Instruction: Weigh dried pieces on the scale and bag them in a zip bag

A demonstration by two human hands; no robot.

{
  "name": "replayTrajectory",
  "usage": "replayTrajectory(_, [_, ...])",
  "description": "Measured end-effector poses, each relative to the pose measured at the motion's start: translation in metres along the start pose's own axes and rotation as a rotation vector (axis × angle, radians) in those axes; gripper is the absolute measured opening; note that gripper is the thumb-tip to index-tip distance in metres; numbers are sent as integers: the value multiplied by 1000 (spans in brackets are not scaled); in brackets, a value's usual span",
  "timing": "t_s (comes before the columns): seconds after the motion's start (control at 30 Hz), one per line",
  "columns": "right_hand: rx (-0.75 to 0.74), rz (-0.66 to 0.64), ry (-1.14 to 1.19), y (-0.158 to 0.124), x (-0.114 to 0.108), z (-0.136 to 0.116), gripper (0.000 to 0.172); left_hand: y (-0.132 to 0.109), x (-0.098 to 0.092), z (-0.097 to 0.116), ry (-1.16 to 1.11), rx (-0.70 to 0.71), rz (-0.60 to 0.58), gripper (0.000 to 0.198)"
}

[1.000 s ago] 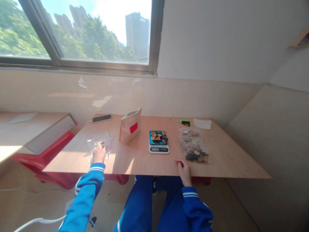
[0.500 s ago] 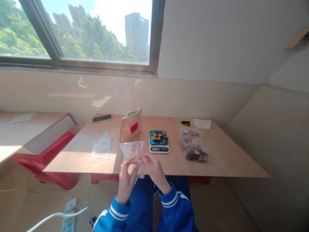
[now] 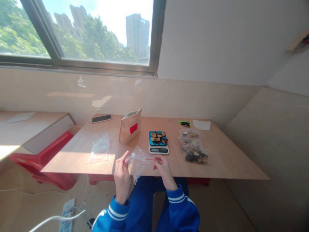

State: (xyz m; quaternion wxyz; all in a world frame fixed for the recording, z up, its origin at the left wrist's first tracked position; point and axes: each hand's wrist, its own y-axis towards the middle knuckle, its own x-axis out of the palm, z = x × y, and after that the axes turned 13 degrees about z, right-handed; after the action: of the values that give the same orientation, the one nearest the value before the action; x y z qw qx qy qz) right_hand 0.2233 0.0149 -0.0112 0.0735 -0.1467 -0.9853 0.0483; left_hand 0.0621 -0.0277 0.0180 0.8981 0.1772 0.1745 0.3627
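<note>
Both hands hold one clear zip bag (image 3: 137,159) with a red seal strip, just above the near edge of the wooden table (image 3: 224,161). My left hand (image 3: 122,178) pinches its left side and my right hand (image 3: 163,167) pinches its right side by the red strip. The bag looks empty. Just beyond it stands a small kitchen scale (image 3: 158,141) with a blue top and a heap of brown and dark dried pieces on it. A brown paper pouch (image 3: 129,125) with a red label stands open to the left of the scale.
A pile of clear zip bags (image 3: 100,147) lies at the table's left. Three filled zip bags (image 3: 193,146) lie right of the scale. A phone (image 3: 101,118), a green-handled tool (image 3: 183,122) and a white paper (image 3: 201,124) lie at the back. A red bench (image 3: 41,158) stands left; a power strip (image 3: 65,216) lies on the floor.
My left hand lifted one clear bag off the pile at the left and brought it to the middle. My right hand left the table edge and joined it; the bag now lies flatter.
</note>
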Motion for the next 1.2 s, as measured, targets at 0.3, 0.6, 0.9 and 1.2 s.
replayTrajectory(0.3, [-469,11,-522,69,-35,-1,51,7,-1,-3,18,-149,-56,49])
replayTrajectory(0.6, [-633,60,-923,153,-15,22,65,8,-4,-4,8,-86,21,37])
replayTrajectory(0.9, [-726,75,-624,158,-19,37,35,7,-4,-17,-18,-110,14,34])
replayTrajectory(1.2, [-688,96,-496,160,-25,23,25,1,16,-22,-102,-238,-12,39])
